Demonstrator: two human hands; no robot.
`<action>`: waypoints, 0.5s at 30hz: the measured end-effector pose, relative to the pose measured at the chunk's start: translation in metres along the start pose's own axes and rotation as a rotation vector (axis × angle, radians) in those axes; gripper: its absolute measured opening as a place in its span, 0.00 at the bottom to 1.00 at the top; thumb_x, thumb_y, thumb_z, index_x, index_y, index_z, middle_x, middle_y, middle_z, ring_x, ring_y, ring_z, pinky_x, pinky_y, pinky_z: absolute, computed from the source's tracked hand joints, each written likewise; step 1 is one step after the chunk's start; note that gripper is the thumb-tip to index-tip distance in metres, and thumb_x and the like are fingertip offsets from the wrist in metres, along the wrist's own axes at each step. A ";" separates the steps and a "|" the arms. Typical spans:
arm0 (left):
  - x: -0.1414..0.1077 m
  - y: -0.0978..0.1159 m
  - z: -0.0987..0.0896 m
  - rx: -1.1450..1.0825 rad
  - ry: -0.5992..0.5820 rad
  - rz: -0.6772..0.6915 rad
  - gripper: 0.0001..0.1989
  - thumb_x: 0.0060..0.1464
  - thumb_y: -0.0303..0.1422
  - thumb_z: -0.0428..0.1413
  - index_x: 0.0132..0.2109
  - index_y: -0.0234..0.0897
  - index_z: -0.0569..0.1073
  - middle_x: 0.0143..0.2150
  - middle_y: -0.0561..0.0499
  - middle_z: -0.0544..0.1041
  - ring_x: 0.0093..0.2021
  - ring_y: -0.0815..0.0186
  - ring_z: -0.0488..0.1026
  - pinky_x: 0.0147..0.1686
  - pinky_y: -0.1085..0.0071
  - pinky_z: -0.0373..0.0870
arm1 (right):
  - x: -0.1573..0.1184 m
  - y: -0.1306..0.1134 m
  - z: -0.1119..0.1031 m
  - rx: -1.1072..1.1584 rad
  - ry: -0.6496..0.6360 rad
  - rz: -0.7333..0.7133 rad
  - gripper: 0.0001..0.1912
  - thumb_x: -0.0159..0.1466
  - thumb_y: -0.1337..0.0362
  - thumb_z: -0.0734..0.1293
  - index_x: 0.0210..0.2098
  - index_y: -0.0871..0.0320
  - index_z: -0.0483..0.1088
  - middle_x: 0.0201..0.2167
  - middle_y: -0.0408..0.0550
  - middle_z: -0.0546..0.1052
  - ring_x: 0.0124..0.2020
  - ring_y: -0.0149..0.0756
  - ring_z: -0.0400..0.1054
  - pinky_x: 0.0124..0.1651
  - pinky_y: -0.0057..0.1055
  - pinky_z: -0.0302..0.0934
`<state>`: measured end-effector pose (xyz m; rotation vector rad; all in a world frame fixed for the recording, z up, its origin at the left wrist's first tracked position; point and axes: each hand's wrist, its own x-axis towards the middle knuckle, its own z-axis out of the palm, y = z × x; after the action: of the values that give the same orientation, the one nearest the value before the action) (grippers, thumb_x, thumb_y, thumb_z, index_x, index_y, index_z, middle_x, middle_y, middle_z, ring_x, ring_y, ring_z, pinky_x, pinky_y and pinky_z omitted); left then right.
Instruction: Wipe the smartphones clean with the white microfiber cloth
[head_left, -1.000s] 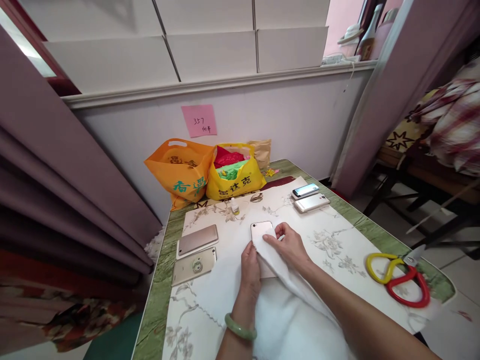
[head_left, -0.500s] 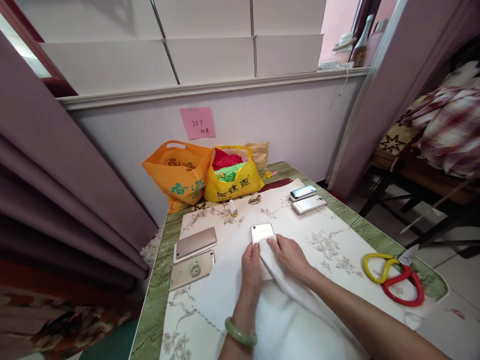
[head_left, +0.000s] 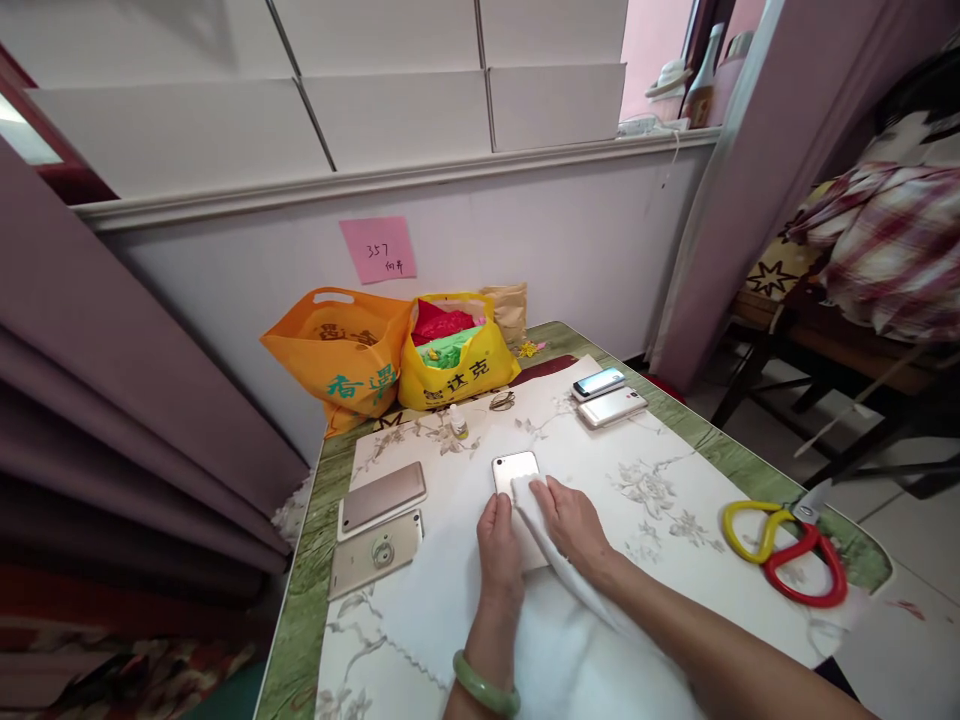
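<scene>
Left fingers (head_left: pixel 489 518) clasp the phone (head_left: pixel 515 466) along one side; right fingers (head_left: pixel 556 500), pinching white cloth (head_left: pixel 574 640), lie over its back.

single head-worn cam, above the near end of the table (head_left: pixel 300 610), facing forward and down across it to the far wall (head_left: pixel 585 240). wide framing: left curtain (head_left: pixel 135 400) to plaid shirt (head_left: pixel 892 250) at right. left hand (head_left: pixel 499 540) and right hand (head_left: pixel 574 520) close, below centre, forearms (head_left: pixel 675 612) in from the bottom edge. orange bag (head_left: pixel 337 350) farther off. sill (head_left: pixel 405 178) slopes up to the right in frame.
</scene>
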<state>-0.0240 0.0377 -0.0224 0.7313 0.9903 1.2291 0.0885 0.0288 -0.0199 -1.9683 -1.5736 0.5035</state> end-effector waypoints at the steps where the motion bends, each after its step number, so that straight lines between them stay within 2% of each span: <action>1: 0.000 -0.001 0.000 -0.030 0.032 -0.006 0.19 0.49 0.46 0.60 0.39 0.34 0.75 0.36 0.49 0.78 0.37 0.64 0.74 0.42 0.69 0.68 | -0.005 0.000 -0.001 -0.024 -0.025 -0.030 0.20 0.71 0.54 0.49 0.29 0.54 0.63 0.23 0.44 0.73 0.26 0.37 0.66 0.29 0.30 0.47; 5: -0.001 -0.002 0.000 -0.147 0.172 -0.010 0.20 0.50 0.47 0.59 0.42 0.36 0.74 0.40 0.47 0.78 0.42 0.61 0.75 0.43 0.67 0.70 | -0.019 -0.002 -0.006 -0.108 -0.107 -0.140 0.19 0.70 0.54 0.50 0.28 0.54 0.60 0.24 0.44 0.72 0.25 0.36 0.65 0.28 0.30 0.43; 9: -0.001 -0.001 0.001 -0.254 0.272 -0.004 0.20 0.52 0.47 0.57 0.44 0.37 0.74 0.40 0.47 0.79 0.42 0.60 0.76 0.42 0.66 0.71 | -0.025 -0.001 -0.009 -0.075 -0.118 -0.183 0.18 0.69 0.52 0.54 0.26 0.54 0.59 0.22 0.42 0.70 0.24 0.35 0.62 0.28 0.29 0.43; 12: 0.000 0.001 0.002 -0.317 0.181 -0.009 0.19 0.50 0.42 0.60 0.48 0.39 0.72 0.42 0.48 0.79 0.41 0.62 0.76 0.43 0.65 0.72 | -0.023 0.003 -0.009 0.065 -0.094 -0.155 0.19 0.67 0.50 0.55 0.24 0.54 0.58 0.19 0.39 0.65 0.23 0.33 0.59 0.28 0.28 0.43; 15: 0.000 0.002 0.003 -0.354 0.089 -0.001 0.22 0.45 0.34 0.65 0.49 0.39 0.73 0.43 0.49 0.79 0.44 0.63 0.76 0.47 0.67 0.70 | -0.013 0.011 -0.011 0.299 0.023 -0.037 0.21 0.65 0.47 0.56 0.23 0.54 0.56 0.18 0.38 0.61 0.22 0.32 0.56 0.28 0.27 0.46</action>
<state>-0.0219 0.0380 -0.0190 0.4017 0.8148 1.3996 0.0999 0.0123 -0.0192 -1.7108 -1.4258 0.6573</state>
